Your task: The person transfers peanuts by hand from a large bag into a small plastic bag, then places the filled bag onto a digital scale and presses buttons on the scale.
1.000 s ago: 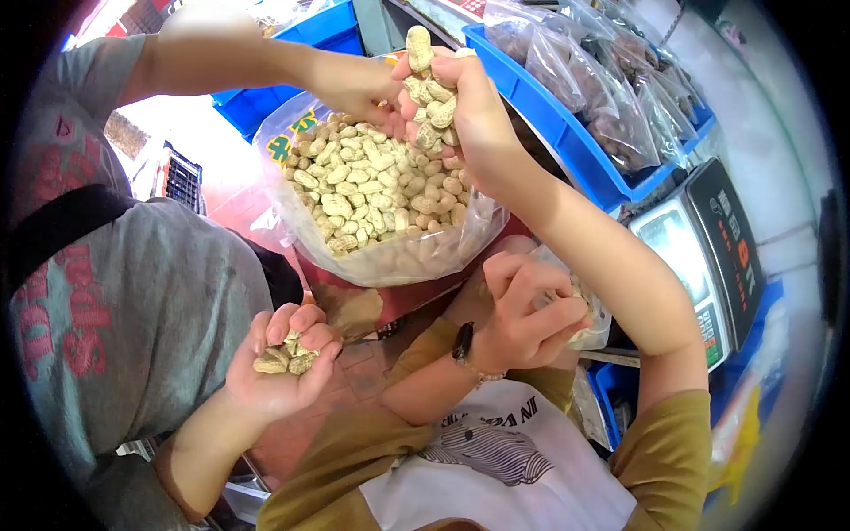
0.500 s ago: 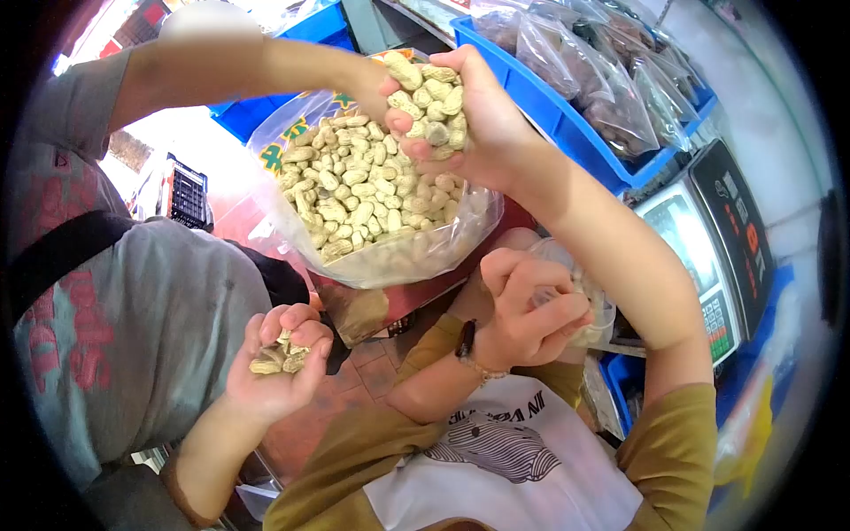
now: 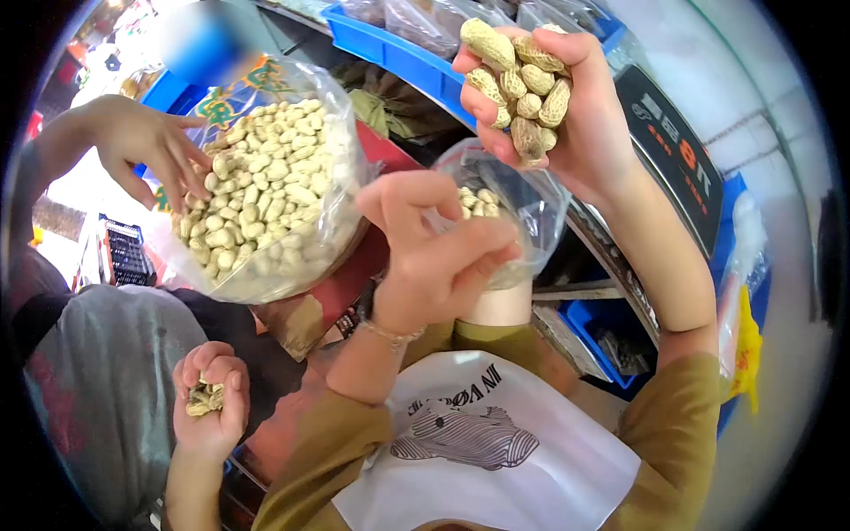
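My right hand is raised at the upper right, its fingers curled round a handful of unshelled peanuts. Near the middle, my left hand is closed on the rim of a small clear plastic bag, which has some peanuts inside. A large clear bag full of peanuts stands open to the left. A co-worker's hand touches the peanuts in it. The co-worker's other hand, at the lower left, holds a few peanuts.
A blue tray of bagged goods lies along the top. At the right stands a black scale. Below it are a blue bin and a yellow bag. A black crate sits at the left.
The view has swung right. My right hand has moved away from the large bag with its peanuts, towards the scale's side. The small bag shows more, its mouth open. The co-worker's upper hand is now uncovered.
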The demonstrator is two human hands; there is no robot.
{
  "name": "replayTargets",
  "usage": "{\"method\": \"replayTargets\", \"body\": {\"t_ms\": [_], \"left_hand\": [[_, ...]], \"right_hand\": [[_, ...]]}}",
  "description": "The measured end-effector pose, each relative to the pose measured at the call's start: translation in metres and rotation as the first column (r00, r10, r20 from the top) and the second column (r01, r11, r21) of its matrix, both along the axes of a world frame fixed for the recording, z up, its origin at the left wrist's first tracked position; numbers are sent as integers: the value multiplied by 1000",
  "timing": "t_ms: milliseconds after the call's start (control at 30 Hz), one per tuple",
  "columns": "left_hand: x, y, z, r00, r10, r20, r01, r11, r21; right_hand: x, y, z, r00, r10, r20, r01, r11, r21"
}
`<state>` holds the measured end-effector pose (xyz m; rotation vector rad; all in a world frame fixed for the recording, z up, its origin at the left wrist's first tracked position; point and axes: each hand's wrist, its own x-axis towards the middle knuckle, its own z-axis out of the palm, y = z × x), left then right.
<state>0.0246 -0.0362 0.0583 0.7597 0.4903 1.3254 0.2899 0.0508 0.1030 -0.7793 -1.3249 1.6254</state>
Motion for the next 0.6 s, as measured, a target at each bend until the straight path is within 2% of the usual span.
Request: {"method": "replayTargets", "body": {"t_ms": [33, 67, 100, 167, 200, 233, 333, 367, 467, 567, 600], "left_hand": [[24, 13, -12, 965, 151, -216, -83, 952, 296], [49, 24, -23, 868, 366, -334, -145, 832, 535], [69, 32, -32, 811, 482, -330, -146, 715, 684], [90, 42, -44, 746, 611, -264, -143, 535, 833], [95, 43, -48, 716, 656, -237, -135, 464, 875], [96, 44, -51, 682, 697, -222, -132, 415, 900], [101, 49, -57, 625, 759, -183, -141, 340, 930], [103, 50, -58, 625, 763, -165, -152, 326, 933], [111, 57, -68, 626, 767, -141, -163, 305, 938], [108, 56, -69, 595, 780, -192, -96, 307, 947], [102, 50, -56, 552, 798, -242, -24, 305, 952]], "right_hand": [[2, -6, 1, 998, -42, 41, 41, 999, 26], [3, -11, 1, 993, -83, 80, 79, 995, 52], [4, -15, -1, 987, -124, 100, 117, 990, 78], [6, -21, -9, 974, -160, 162, 127, 973, 193], [6, -22, -11, 966, -176, 190, 125, 960, 251], [4, -25, -13, 982, -144, 119, 110, 962, 249], [7, -29, -17, 959, -150, 241, 65, 943, 327], [9, -31, -16, 966, -90, 243, 14, 954, 301], [6, -36, -15, 936, -55, 347, -68, 941, 332], [4, -39, -15, 935, -28, 354, -67, 965, 252], [3, -39, -18, 937, -31, 348, -54, 971, 234]]}}
